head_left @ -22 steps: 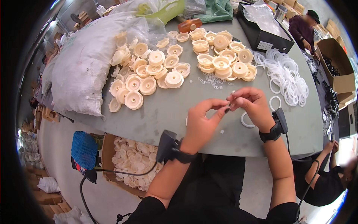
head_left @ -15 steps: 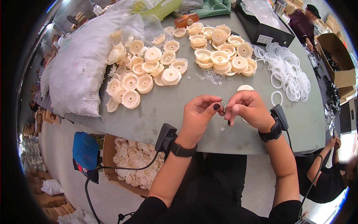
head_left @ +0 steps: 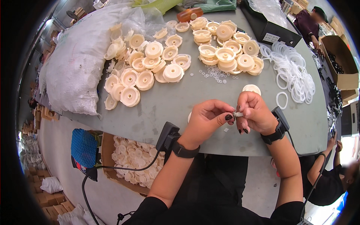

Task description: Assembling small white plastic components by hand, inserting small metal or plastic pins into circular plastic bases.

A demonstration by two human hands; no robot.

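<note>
My two hands meet fingertip to fingertip above the near part of the table. My right hand point(head_left: 258, 117) pinches a small whitish pin point(head_left: 239, 114), its end pointing at the left fingertips. My left hand point(head_left: 207, 122) is closed in a pinch at that end; whatever sits between its fingers is too small and covered to name. Behind the right hand lies a round cream plastic part point(head_left: 251, 89), partly covered. The rim of another pale part point(head_left: 189, 117) shows beside the left hand. A tiny white square piece point(head_left: 225, 130) rests on the table below the fingers.
Cream plastic wheels form a left pile point(head_left: 144, 80) and a right pile point(head_left: 227, 54). Small clear washers point(head_left: 217, 75) and white rings point(head_left: 294, 75) lie nearby. Around them are a white sack point(head_left: 75, 71), an orange-headed mallet point(head_left: 189, 15), a black box point(head_left: 272, 28) and a carton point(head_left: 108, 165) below the edge.
Both hands have shifted slightly right and down, still pinched together. The whitish pin now shows between them. A pale rim has come into sight beside the left hand.
</note>
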